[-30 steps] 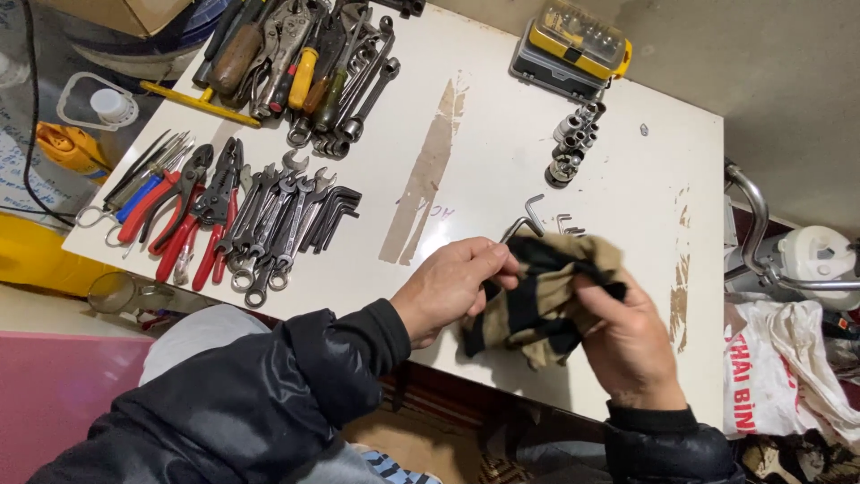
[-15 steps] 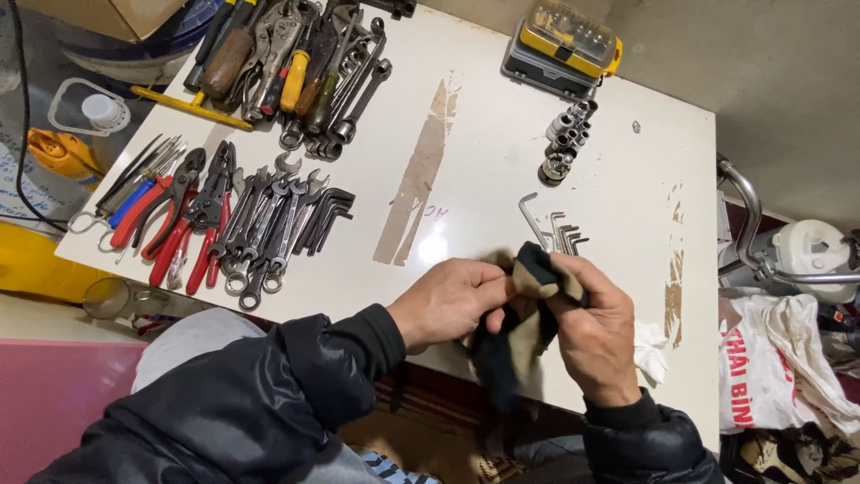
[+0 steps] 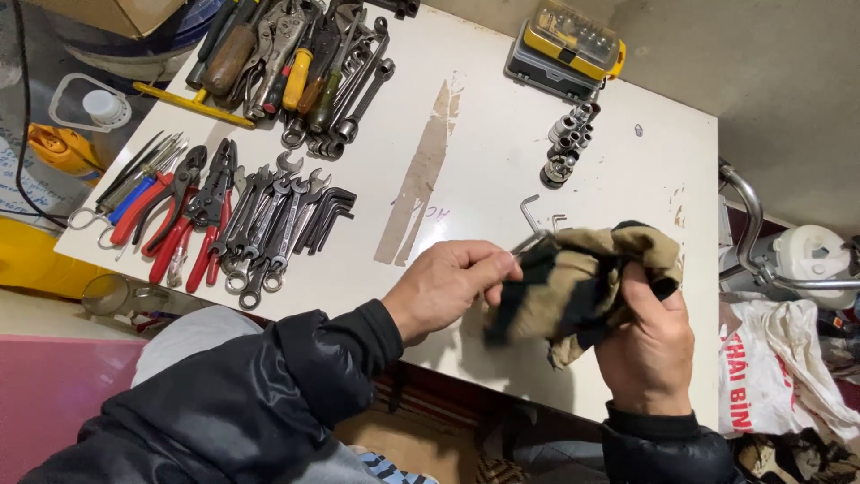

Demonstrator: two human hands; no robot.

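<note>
White tabletop (image 3: 537,134) — wrenches (image 3: 278,220), sockets (image 3: 566,143) around — left hand (image 3: 448,287) fingers pinch hex key (image 3: 530,240); right hand (image 3: 647,345) grips rag (image 3: 582,278).

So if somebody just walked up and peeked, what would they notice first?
Probably the two hands near the table's front edge: the right hand bunches a dirty tan-and-black rag, and the left hand pinches a small bent metal key poking into it. Next, the rows of wrenches and red-handled pliers laid out on the left of the white table, and a yellow bit case at the far edge.
</note>
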